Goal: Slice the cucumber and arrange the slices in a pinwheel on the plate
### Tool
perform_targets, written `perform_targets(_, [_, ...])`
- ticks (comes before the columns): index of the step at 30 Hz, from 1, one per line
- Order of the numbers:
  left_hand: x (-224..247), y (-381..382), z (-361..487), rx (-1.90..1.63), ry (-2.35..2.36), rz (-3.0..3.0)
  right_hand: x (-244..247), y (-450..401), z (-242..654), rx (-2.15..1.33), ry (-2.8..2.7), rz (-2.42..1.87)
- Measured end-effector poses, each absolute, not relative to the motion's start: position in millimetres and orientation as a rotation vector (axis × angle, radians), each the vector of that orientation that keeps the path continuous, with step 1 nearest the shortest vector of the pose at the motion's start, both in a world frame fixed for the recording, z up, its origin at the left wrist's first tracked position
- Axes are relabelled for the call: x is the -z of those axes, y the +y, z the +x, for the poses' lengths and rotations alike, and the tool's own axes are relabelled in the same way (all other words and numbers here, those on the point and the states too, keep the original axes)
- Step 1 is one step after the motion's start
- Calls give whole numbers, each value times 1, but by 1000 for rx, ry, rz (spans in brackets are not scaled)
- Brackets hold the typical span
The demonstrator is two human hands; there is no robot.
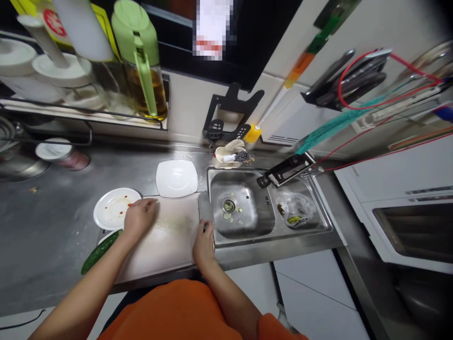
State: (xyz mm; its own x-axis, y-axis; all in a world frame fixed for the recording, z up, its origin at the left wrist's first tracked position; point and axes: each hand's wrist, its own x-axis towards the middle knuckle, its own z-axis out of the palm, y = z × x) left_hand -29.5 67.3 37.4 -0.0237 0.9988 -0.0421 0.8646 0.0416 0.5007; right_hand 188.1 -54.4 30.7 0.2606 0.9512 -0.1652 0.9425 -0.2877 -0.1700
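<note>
My right hand (204, 245) is closed around the handle of a kitchen knife, a cleaver by its wide grey blade (204, 207), at the right edge of the white cutting board (170, 252). Over the board's left side is my left hand (139, 217), its fingers curled together; whatever they may hold is hidden. A green cucumber (99, 255) lies left of the board beside my left forearm, its far end resting by a partly hidden white dish. The board is wet, with a faint greenish smear.
A white plate with red bits (102, 208) and a square white dish (177, 178) stand behind the board. Green slices lie in the left sink basin (255, 208); a plastic bag (297, 208) sits in the right one. A faucet (286, 170) reaches over. An oil bottle (145, 71) stands on a shelf.
</note>
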Motion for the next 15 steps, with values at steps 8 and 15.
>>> perform_targets(8, [-39,93,-25,-364,1940,1825,-36,-40,176,-484,-1960,-2612])
perform_targets(15, [-46,130,-10,-74,2010,1689,-42,-33,170,-632,-2020,-2650])
